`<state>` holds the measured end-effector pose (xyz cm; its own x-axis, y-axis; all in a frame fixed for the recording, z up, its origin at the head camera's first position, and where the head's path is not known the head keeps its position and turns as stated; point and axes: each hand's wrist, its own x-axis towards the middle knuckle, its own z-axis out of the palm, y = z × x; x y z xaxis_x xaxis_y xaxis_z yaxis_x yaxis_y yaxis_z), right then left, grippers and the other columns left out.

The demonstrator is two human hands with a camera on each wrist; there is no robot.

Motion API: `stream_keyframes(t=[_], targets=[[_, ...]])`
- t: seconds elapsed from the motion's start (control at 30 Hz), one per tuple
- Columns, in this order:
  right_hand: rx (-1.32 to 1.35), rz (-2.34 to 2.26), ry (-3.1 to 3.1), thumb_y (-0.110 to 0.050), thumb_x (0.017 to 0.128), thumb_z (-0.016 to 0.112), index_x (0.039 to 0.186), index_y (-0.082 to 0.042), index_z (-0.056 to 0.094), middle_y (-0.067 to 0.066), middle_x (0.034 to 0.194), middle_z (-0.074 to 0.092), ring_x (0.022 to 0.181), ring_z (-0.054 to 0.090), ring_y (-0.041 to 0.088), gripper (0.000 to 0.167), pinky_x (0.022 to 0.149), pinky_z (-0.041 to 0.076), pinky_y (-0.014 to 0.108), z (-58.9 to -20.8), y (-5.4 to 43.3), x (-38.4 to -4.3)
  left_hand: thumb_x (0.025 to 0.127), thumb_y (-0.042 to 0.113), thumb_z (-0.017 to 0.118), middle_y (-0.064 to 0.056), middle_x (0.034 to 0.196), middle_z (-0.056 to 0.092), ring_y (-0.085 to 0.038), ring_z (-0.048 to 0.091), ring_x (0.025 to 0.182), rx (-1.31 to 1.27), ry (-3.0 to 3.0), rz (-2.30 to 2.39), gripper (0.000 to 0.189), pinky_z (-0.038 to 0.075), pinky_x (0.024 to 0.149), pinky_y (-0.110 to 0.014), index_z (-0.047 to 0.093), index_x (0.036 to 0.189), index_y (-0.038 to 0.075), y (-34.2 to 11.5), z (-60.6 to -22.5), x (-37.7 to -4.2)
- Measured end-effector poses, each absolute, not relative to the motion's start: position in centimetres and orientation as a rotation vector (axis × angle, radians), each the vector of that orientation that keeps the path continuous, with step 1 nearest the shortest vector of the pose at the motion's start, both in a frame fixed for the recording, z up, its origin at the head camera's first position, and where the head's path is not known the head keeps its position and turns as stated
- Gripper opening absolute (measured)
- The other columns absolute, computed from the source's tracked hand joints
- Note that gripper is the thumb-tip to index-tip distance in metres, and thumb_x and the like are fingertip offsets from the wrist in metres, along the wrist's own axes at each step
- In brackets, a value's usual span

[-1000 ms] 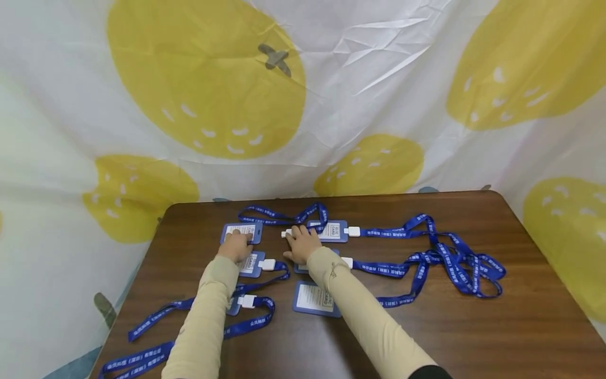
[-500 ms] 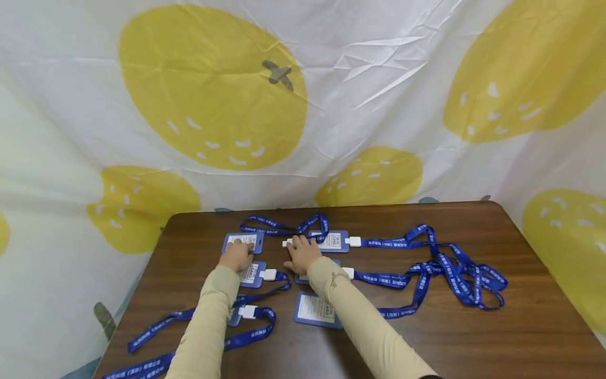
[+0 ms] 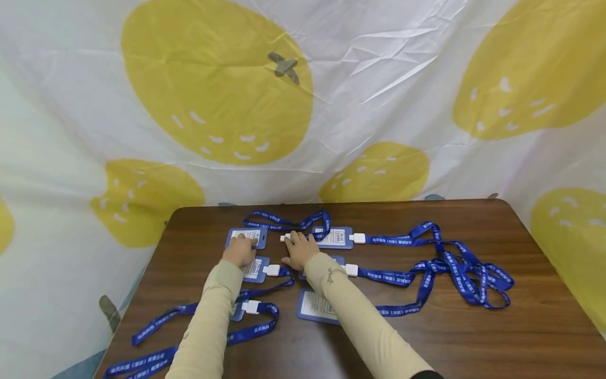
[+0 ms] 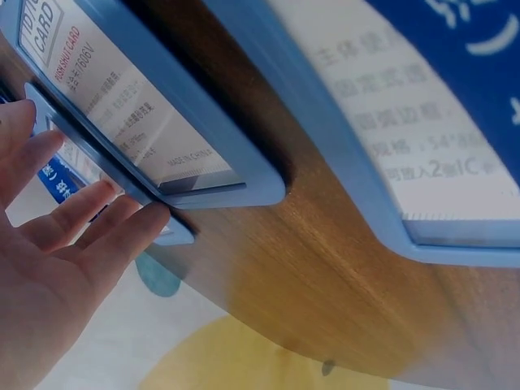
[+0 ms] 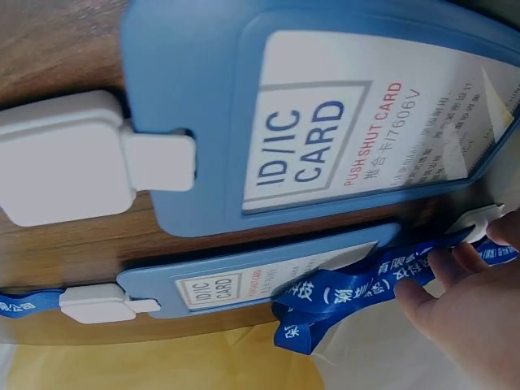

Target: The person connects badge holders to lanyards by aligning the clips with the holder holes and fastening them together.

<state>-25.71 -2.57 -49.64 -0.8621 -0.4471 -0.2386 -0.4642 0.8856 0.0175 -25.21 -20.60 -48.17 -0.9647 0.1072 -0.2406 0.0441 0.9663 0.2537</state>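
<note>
My left hand (image 3: 240,250) lies at the lower edge of a blue ID card holder (image 3: 263,233) at the table's far left, fingertips on its frame. The left wrist view shows the fingers (image 4: 122,231) loosely extended along that edge. To its right, my right hand (image 3: 303,252) has its fingers on a white lanyard clip (image 3: 283,238); in the head view the thumb stands apart from it. The clip's blue lanyard (image 3: 284,223) loops behind and over another card holder (image 3: 338,238). A narrow gap separates clip and left holder. The fingers partly cover the clip (image 5: 478,218).
Further holders lie below: one with a clip (image 3: 255,268) left, one (image 3: 312,305) under the right forearm. White clips (image 3: 359,238) join holders to blue lanyards (image 3: 464,273) tangled at right. More straps (image 3: 156,363) lie front left. A fruit-print cloth (image 3: 213,79) hangs behind the table.
My right hand has slid slightly left with the white clip, narrowing the gap to the left card holder. The left hand stays on the holder. The head view has shifted a little.
</note>
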Motion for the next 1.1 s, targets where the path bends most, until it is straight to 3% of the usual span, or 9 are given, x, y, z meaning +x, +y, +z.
stream_keyframes(t=[1.1], targets=[[-0.685, 0.041, 2.781, -0.053, 0.092, 0.036, 0.144, -0.019, 0.027, 0.005, 0.149, 0.019, 0.134, 0.021, 0.022, 0.063, 0.105, 0.024, 0.040, -50.4, -5.7, -26.2, 0.087, 0.012, 0.053, -0.029, 0.120, 0.046, -0.043, 0.043, 0.109, 0.125, 2.870, 0.291, 0.040, 0.041, 0.086, -0.055, 0.054, 0.126, 0.006, -20.5, -48.1, -25.2]])
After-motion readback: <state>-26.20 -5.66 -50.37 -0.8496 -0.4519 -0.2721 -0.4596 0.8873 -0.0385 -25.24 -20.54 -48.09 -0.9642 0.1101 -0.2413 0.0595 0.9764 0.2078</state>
